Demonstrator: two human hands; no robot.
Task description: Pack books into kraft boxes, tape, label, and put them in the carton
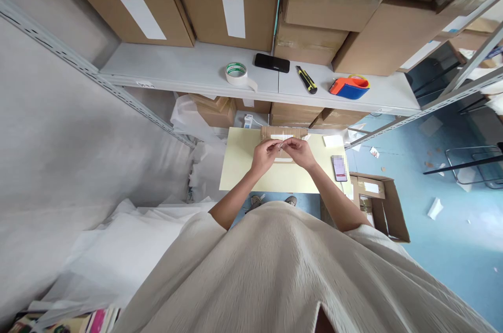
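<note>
the table (238, 165) has a smooth, matt top, and the carton (283, 131) on it is of matt cardboard. above the table, the shelf (176, 59) is of smooth, painted-looking metal; a box (326, 10) there is cardboard crossed by glossy clear tape. left of the table, white sheets (118, 257) look thin, slightly translucent. right of it, the floor (444, 254) is smooth and shiny. on the table's near side, the shirt (275, 265) is matt, crinkled cloth.
</note>
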